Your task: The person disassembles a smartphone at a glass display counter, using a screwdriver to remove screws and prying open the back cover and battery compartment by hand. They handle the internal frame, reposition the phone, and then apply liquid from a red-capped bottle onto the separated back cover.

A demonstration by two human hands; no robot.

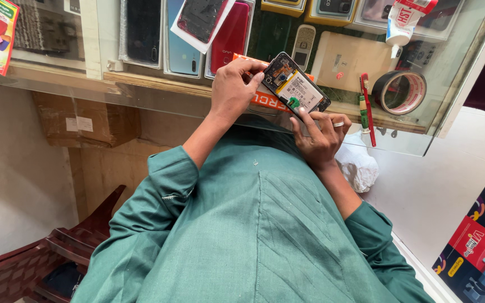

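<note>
Both your hands clasp the opened phone [297, 90]: left hand [232, 90] at its upper end, right hand [318, 137] below, long axis running diagonally between them.

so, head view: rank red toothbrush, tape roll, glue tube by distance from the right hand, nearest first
From the right hand:
1. red toothbrush, lying on the glass counter just to its right.
2. tape roll, farther right on the counter.
3. glue tube, at the counter's far edge, top right.
</note>
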